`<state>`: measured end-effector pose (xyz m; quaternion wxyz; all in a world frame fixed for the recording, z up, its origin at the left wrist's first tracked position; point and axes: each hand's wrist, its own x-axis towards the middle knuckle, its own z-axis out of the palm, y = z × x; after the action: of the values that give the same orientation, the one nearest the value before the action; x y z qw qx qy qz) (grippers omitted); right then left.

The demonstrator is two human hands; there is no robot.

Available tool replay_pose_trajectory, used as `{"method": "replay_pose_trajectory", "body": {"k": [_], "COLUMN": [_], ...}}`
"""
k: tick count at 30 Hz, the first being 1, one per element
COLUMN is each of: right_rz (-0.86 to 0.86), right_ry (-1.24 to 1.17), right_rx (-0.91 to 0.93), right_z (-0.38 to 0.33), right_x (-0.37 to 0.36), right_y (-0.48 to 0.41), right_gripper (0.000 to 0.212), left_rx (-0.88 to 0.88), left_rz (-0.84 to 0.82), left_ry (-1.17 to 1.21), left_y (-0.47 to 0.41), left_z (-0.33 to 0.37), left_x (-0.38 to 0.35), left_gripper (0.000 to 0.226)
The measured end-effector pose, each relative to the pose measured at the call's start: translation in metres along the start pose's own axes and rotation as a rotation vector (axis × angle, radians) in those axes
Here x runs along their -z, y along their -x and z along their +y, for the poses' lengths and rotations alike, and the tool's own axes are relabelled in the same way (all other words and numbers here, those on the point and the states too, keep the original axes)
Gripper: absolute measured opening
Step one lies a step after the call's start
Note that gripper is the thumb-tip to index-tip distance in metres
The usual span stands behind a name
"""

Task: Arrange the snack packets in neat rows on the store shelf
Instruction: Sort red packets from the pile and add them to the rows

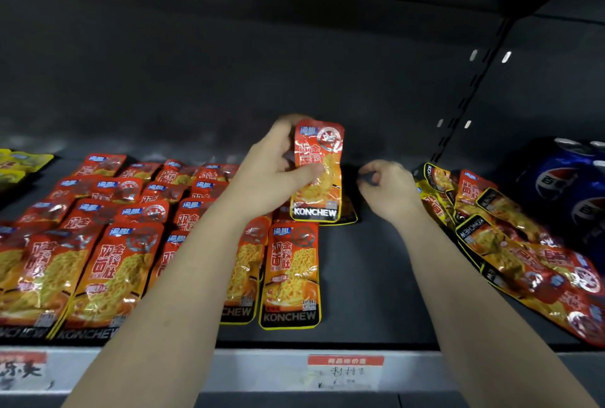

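Left hand [271, 171] gripping packet [319, 178], right hand [388, 188] hovering, fingers curled

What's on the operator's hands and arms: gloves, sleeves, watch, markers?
Nothing worn that shows. The left hand and right hand are bare: no gloves, no rings visible. The left forearm and right forearm are bare down to the frame's lower edge, with no sleeves, watch, wristband or markings. The right fingers are motion-blurred, so small details there are uncertain.

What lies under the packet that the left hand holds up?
A second packet lies on the shelf beneath the held packet. Only its right edge and black bottom corner show. The rest is covered, so its print cannot be read.
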<state>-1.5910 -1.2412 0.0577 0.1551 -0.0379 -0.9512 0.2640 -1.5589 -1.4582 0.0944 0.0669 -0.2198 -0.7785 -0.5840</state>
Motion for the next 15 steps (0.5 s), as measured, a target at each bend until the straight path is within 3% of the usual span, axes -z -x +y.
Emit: {"method": "replay_pose_trajectory", "body": {"k": [5, 11, 15], "right_rz": [-0.007, -0.006, -0.019], "right_ry": [0.036, 0.082, 0.081], "right_rx": [-0.024, -0.006, -0.013], "right_z": [0.004, 0.003, 0.004], "right_x": [0.005, 0.010, 0.010], "right_y": [-0.001, 0.000, 0.001], "right_gripper": [0.025, 0.030, 0.027], "left_rx": [-0.014, -0.043, -0.051], "left_rz": [-0.116, -0.270, -0.263], "left_ry": [-0.007, -0.280, -0.449], "left_y": [0.000, 0.001, -0.003], "left_z": [0.000, -0.003, -0.005], "left_x": [-0.021, -0.030, -0.030], "left_gripper": [0.062, 0.053, 0.053]}}
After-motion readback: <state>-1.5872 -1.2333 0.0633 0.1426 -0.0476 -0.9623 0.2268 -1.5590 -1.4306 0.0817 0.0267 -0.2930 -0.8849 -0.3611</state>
